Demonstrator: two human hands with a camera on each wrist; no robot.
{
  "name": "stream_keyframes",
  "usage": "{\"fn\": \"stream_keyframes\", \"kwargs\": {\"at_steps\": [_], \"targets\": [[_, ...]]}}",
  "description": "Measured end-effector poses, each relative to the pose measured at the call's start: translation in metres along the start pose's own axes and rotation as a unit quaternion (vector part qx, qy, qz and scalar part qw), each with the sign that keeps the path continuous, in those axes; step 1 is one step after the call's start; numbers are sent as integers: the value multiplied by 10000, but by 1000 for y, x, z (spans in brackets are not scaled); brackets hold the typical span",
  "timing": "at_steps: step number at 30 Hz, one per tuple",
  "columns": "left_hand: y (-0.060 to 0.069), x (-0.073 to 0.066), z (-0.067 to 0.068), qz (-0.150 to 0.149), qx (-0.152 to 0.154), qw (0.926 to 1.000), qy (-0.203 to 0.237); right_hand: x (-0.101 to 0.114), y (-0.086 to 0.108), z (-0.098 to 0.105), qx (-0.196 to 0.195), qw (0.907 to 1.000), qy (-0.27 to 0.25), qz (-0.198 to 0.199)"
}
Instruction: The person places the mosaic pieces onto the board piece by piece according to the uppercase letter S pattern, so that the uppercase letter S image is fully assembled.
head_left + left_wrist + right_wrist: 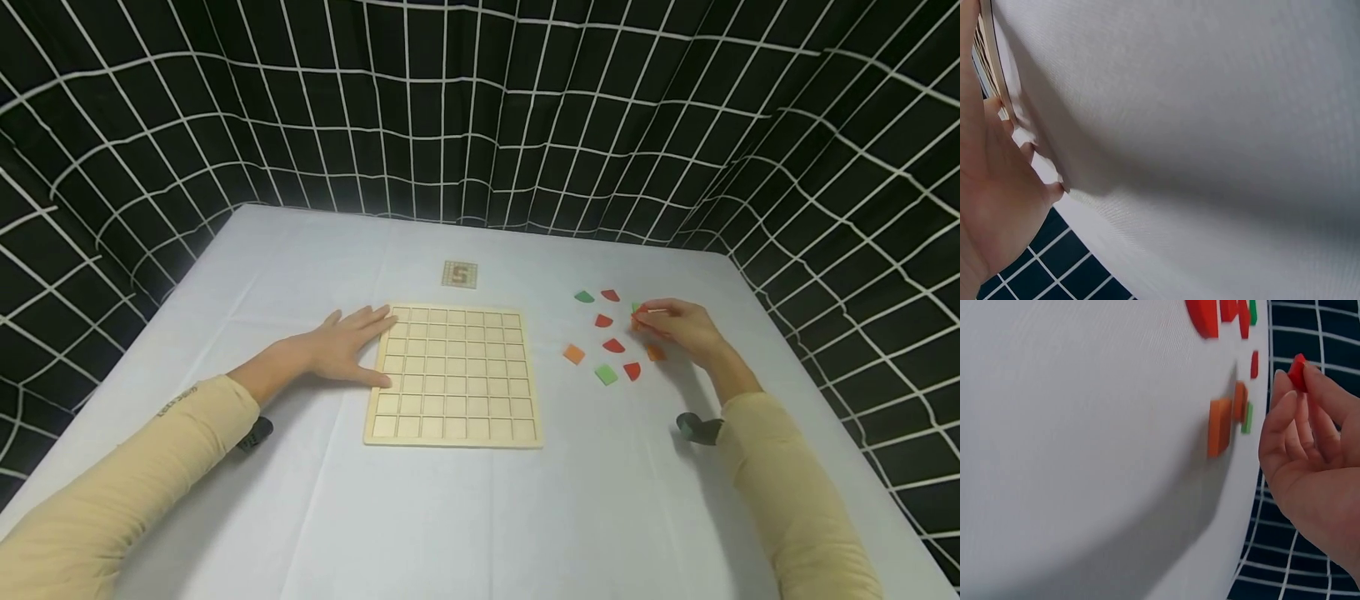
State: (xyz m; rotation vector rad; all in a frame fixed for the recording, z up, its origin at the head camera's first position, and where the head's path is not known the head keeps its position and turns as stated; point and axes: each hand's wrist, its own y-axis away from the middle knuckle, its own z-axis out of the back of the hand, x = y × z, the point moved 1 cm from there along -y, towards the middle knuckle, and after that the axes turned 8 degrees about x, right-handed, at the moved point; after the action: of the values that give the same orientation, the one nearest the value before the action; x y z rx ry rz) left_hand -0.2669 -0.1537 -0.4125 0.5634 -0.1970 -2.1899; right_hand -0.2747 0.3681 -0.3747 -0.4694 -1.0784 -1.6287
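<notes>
Curtain (442, 100) of black cloth with a white grid surrounds the table (420, 517), its upper reaches cut off by the frame. Two pale yellow sleeves (142, 475) enter from 7 and 5 o'clock, cropped below. The wooden grid board (456, 387) lies flat near the middle, its near edge running from 9 to 3 o'clock; it looks close to square, and foreshortening hides any longer axis. At its 10 o'clock side the left hand (341, 343) has fingers extended and spread, tips touching the board's edge; the left wrist view shows only a sliver of that edge. The right hand (678, 325), between 2 and 3 o'clock from the board, points towards 9 o'clock. Just beyond the board at 12 o'clock sits a square tile (460, 274) with a mark too small to read surely. Loose pieces (613, 346), red, green and orange, lie around 2 to 3 o'clock, some partly hidden by the right hand. Thumb and fingers there pinch a small red piece (1298, 374), above the table; its long axis runs roughly 12 to 6 o'clock in the right wrist view, the fingertips covering part of its outline.
</notes>
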Motion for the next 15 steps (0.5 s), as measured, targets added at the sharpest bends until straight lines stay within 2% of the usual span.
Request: {"fn": "stream_keyframes", "kwargs": {"at_steps": [8,15], "targets": [[-1,1,1,18,-51,10000,-3,25,-2,-24,366,9991,84,204],[-1,0,1,40,-25,9999,128,45,-9,-53,745,9951,-75,648]]}}
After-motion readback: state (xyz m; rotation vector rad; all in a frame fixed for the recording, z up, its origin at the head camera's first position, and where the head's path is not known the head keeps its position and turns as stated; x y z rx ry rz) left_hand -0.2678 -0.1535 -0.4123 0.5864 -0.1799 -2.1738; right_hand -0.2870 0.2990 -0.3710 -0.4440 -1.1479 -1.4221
